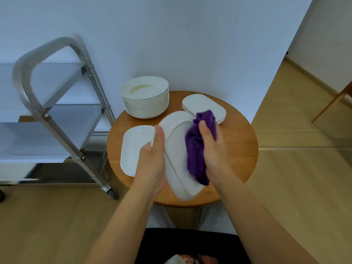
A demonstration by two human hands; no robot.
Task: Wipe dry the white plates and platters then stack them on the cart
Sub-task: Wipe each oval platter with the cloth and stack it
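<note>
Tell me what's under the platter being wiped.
Under the held platter lies the round wooden table. A flat platter beside it runs under the left hand. Whatever sits directly beneath the held one is covered.

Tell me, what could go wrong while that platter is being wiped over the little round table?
The platter is held tilted on edge by the left hand alone while the right hand rubs it with the purple cloth; a slip could drop it onto the platter lying flat below. The tall stack of round plates overhangs the table's far edge, so a knock might tip it.
</note>
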